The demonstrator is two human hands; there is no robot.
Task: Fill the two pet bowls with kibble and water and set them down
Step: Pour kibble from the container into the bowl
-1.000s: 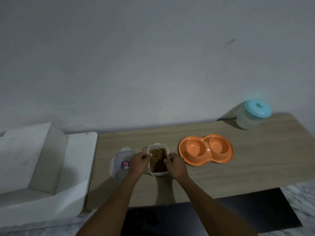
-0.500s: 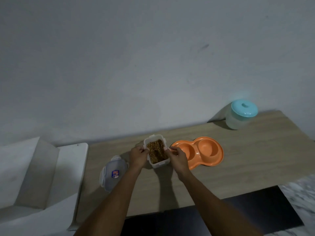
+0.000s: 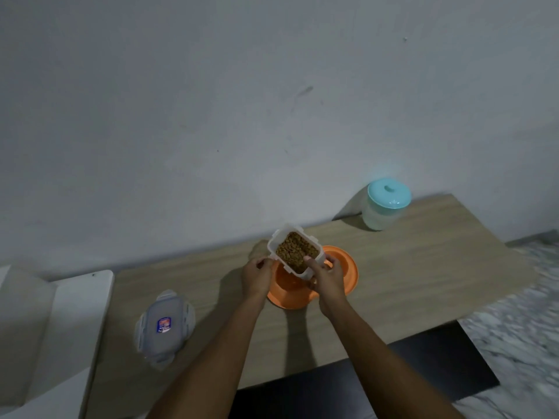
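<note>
Wooden tabletop [image 3: 423,267]: kibble container [image 3: 295,252], light rigid plastic, clamped at opposite rims by left hand [image 3: 257,278] and right hand [image 3: 328,278]; orange double bowl [image 3: 348,267] directly beneath grip.

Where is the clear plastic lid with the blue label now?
In the head view, the clear plastic lid lies flat on the wooden table, left of both hands and the orange double bowl.

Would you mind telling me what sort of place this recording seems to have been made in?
Probably a room in a home: a low wooden table stands against a plain painted wall on a marble-patterned floor, with an orange double pet bowl and an open kibble container on hand.
</note>
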